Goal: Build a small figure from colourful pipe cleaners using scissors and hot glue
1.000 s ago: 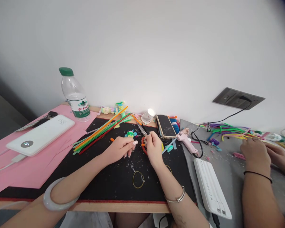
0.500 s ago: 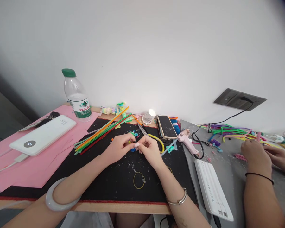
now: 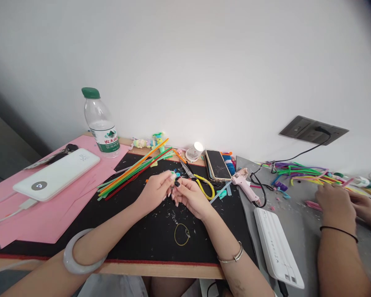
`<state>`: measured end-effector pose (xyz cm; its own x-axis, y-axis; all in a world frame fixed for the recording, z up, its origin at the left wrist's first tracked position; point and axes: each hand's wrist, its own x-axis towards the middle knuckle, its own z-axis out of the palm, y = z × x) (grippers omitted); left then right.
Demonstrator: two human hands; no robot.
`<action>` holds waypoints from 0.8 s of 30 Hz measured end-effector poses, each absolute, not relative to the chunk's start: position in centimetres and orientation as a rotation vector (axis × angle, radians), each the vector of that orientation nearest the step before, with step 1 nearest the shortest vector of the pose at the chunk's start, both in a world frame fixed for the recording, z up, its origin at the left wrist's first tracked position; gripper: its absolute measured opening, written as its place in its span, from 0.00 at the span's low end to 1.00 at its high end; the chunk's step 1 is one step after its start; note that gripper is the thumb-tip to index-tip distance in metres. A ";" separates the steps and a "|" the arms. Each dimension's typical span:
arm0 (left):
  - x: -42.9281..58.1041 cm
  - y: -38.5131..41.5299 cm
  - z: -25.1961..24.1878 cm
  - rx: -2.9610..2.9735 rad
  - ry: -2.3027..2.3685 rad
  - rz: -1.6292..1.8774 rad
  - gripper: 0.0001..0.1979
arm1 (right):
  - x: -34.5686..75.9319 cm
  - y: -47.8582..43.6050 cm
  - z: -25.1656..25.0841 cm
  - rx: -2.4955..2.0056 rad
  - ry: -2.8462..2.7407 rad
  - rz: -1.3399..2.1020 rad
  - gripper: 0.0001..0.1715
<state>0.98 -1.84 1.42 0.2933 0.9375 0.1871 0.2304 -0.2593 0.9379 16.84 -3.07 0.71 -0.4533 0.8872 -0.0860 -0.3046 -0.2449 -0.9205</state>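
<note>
Over the black mat, my left hand and my right hand meet fingertip to fingertip. My left thumb and fingers pinch a small blue-green piece, mostly covered by the fingers; it looks like a bit of pipe cleaner. The right thumb and fingers are closed against the same spot from the other side. Just beyond my right hand lie scissors with yellow handles. Pipe cleaners in orange, green and red lie in a bundle left of my hands.
A water bottle and a white power bank stand on pink sheets at left. Near the wall are a paper cup and a phone. A pink glue gun lies right. Another person's hands work at far right.
My right hand has turned, so its dark-nailed fingers now show below the thumb. My left hand has shifted slightly, and the blue-green piece is still between the hands.
</note>
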 end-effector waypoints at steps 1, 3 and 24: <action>0.8 -1.7 1.5 1.645 1.131 1.087 0.20 | 17.0 -3.0 0.7 -0.803 -1.128 1.812 0.19; 0.4 -1.4 1.6 1.608 1.261 1.227 0.21 | 17.4 -3.0 0.8 -0.800 -1.087 1.788 0.18; -0.2 -1.0 1.6 2.170 1.183 1.104 0.18 | 17.9 -3.0 1.7 -0.709 -0.936 1.758 0.17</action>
<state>-0.16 -1.01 1.57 0.3187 0.8399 0.4393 0.4967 -0.5427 0.6773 17.94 -3.04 1.71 -0.3464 0.9371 -0.0442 -0.4862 -0.2196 -0.8458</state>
